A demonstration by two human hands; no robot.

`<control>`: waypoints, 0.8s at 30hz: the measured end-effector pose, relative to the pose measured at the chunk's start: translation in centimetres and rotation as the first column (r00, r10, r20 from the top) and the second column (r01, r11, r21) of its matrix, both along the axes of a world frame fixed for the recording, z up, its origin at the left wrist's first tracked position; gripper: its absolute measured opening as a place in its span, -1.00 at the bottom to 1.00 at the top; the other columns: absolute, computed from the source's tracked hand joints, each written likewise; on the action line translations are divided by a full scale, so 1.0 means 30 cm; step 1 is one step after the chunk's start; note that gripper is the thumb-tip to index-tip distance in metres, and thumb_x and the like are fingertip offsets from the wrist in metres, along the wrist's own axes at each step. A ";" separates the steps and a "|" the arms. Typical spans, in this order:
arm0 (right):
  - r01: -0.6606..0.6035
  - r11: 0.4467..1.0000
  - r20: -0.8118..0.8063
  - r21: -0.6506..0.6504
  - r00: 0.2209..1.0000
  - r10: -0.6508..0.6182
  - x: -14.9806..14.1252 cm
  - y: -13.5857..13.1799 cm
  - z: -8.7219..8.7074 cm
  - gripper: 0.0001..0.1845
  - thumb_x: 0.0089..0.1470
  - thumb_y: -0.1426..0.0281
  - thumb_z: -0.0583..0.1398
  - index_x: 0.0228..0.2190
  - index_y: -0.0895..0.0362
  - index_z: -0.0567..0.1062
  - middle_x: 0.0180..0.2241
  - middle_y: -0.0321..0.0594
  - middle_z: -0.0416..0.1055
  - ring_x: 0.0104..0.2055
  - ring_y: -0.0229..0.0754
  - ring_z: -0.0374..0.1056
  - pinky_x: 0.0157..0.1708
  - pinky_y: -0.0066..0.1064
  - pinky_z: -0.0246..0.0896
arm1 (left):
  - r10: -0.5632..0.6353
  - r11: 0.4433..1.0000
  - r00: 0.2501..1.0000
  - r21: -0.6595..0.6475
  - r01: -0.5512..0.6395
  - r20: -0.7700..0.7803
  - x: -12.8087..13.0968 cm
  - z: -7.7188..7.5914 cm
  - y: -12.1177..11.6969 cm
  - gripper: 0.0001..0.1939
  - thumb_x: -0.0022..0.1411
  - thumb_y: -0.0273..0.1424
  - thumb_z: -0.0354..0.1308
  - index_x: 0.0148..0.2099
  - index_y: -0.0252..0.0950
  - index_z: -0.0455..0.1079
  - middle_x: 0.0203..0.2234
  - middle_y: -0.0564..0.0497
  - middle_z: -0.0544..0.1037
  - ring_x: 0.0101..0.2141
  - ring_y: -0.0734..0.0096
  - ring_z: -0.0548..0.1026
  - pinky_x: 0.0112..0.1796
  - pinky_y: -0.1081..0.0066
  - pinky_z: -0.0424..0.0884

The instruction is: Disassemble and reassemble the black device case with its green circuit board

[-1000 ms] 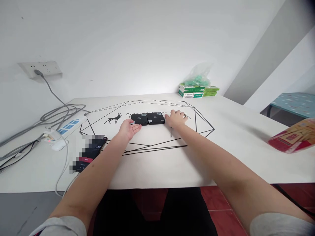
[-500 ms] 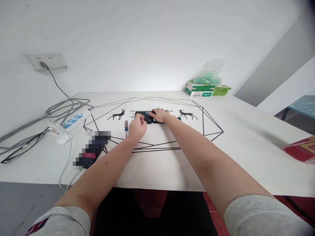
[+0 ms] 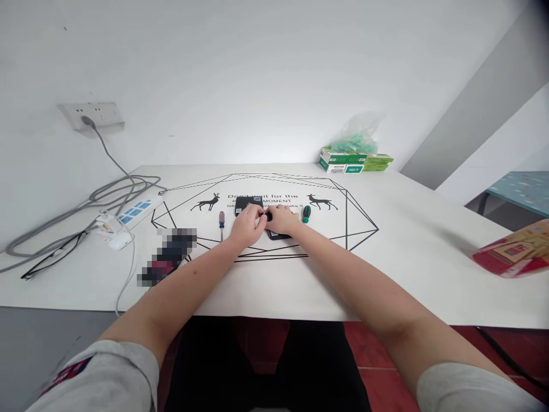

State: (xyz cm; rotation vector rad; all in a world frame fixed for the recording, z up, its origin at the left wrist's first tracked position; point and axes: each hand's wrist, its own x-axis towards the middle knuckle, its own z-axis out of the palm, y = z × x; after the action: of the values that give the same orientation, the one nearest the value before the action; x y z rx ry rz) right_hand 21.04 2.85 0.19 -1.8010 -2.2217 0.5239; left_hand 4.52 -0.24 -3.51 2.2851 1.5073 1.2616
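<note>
My left hand point(image 3: 249, 226) and my right hand point(image 3: 282, 220) meet over the mat, fingers curled, both closed on a small black piece point(image 3: 269, 217) whose kind I cannot make out. Behind my left hand lies a flat black case point(image 3: 246, 202) with pale labels. A second flat black case point(image 3: 278, 235) is partly hidden under my right hand. To the left lies a screwdriver point(image 3: 222, 219) with a reddish and blue handle. A green and black screwdriver point(image 3: 306, 214) rests right of my right hand.
At the left are a power strip point(image 3: 140, 209), coiled grey cable point(image 3: 103, 187), glasses point(image 3: 54, 256) and a partly pixelated dark device point(image 3: 169, 257). Green and white boxes point(image 3: 343, 157) stand against the wall. A red and yellow package point(image 3: 512, 252) lies at right.
Both hands have moved closer together and nearer to me, now meeting at a small black piece. The right-hand case has shifted toward me, away from the other one. The view has shifted slightly.
</note>
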 end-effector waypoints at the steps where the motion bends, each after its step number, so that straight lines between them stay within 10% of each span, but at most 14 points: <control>1: 0.013 1.000 -0.036 0.003 0.999 -0.013 -0.001 -0.018 0.006 -0.55 0.17 0.15 0.33 0.06 0.01 0.57 0.28 0.13 0.43 0.44 0.42 0.22 0.33 0.50 0.16 | -0.060 0.998 0.998 0.010 0.060 -0.028 0.000 0.006 -0.007 -0.86 0.44 -0.33 0.14 0.00 -0.20 0.42 -0.12 -0.12 0.56 -0.09 0.10 0.57 0.01 0.16 0.50; 6: 0.042 0.998 -0.357 0.050 0.934 -0.021 0.017 -0.074 0.045 -0.59 0.02 0.27 0.32 -0.05 0.04 0.58 0.20 0.02 0.51 0.35 0.27 0.34 0.34 0.19 0.30 | -0.247 0.968 0.967 -0.053 0.244 -0.068 -0.001 0.032 -0.024 -0.29 0.40 -0.05 0.25 0.42 -0.33 0.28 0.32 -0.40 0.39 0.38 -0.18 0.31 0.42 -0.09 0.18; 11: 0.010 1.000 -0.761 0.026 0.649 0.013 0.037 -0.104 0.055 -0.48 0.07 0.11 0.15 0.02 0.05 0.48 0.08 -0.14 0.60 0.11 0.00 0.53 0.11 -0.20 0.51 | -0.408 0.887 0.909 -0.200 0.417 0.085 0.049 0.032 -0.025 0.46 0.09 0.27 0.48 0.69 -0.31 -0.22 0.62 -0.41 -0.10 0.60 -0.32 -0.15 0.53 -0.13 -0.13; 17: -0.039 0.994 -0.916 -0.101 0.394 -0.078 0.027 -0.116 0.038 -0.39 0.20 0.08 -0.14 -0.01 0.09 0.50 -0.08 -0.03 0.66 -0.05 0.10 0.60 -0.08 -0.11 0.59 | -0.445 0.885 0.895 -0.165 0.435 -0.027 0.045 0.044 -0.046 0.32 0.19 -0.02 0.50 0.72 -0.17 -0.22 0.62 -0.28 -0.05 0.60 -0.30 -0.21 0.54 -0.21 -0.17; 24: -0.016 0.991 -0.709 -0.134 0.700 -0.085 0.078 -0.072 0.070 -0.53 0.22 0.24 0.03 0.02 0.09 0.57 0.06 -0.06 0.66 0.04 0.06 0.60 0.01 -0.12 0.58 | -0.439 0.854 0.894 -0.351 0.384 -0.092 -0.056 0.097 -0.079 0.24 0.10 -0.05 0.54 0.67 -0.11 0.03 0.43 -0.24 0.21 0.43 -0.24 0.26 0.44 -0.06 0.24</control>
State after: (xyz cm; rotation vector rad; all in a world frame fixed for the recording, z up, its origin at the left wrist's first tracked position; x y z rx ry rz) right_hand 23.38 0.69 2.28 -1.3332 -1.6196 1.1573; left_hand 2.84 -2.61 -0.60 2.3566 1.0719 0.6625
